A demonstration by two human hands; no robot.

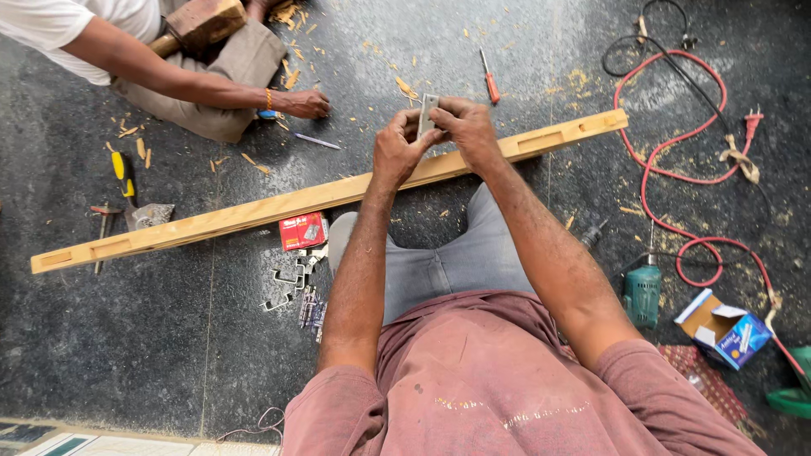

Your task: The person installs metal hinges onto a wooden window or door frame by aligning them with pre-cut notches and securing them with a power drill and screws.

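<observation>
A small flat silver metal hinge (427, 114) is held upright between both my hands, above a long pale wooden plank (253, 211) that lies slanted across the dark floor. My left hand (397, 152) grips the hinge from the left and below. My right hand (466, 128) pinches it from the right. The plank has shallow rectangular notches cut near both ends. My knees rest just behind the plank.
Another person's hand (302, 103) rests on the floor at upper left, near a blue pen (317, 141). A red screwdriver (490, 83), red box (302, 230), loose hinges (287, 287), hammer (103, 228), yellow chisel (122, 173), green drill (644, 291), red cable (667, 169) and blue carton (726, 329) lie around.
</observation>
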